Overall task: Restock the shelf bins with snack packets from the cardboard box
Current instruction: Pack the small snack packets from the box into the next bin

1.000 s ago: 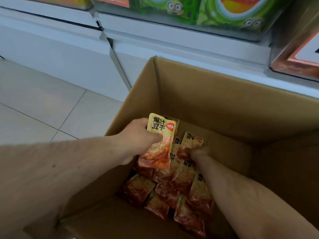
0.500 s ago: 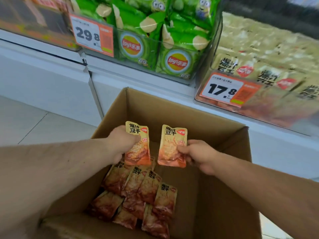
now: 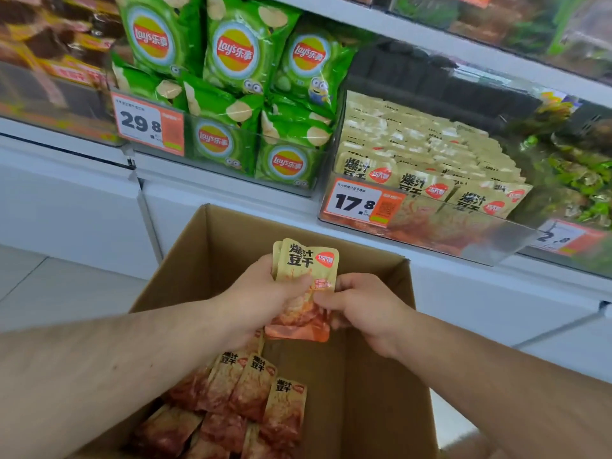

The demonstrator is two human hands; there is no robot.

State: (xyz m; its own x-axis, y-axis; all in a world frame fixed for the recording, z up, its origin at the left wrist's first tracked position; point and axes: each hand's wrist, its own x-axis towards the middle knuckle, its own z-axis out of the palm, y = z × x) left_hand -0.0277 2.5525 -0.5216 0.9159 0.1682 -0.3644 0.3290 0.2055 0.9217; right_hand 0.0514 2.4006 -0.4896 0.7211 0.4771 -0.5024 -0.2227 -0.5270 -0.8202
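Above the open cardboard box (image 3: 374, 376) two yellow-and-orange snack packets (image 3: 306, 270) are stacked upright, one behind the other. My left hand (image 3: 261, 293) grips them from the left with the thumb across the front. My right hand (image 3: 361, 303) pinches their lower right edge. Several more of the same packets (image 3: 251, 395) lie on the box floor at the left. The clear shelf bin (image 3: 430, 233) with the 17.8 price tag, up and to the right, holds rows of matching packets (image 3: 427, 160).
A bin of green Lay's chip bags (image 3: 238, 94) with a 29.8 tag stands left of the target bin. Another bin with green-wrapped snacks (image 3: 576, 180) is at the far right. White shelf base panels (image 3: 76, 200) and tiled floor (image 3: 66, 293) lie left of the box.
My two hands, each holding a packet apart, have come together so both packets now form one stack. The view has tilted up toward the shelf.
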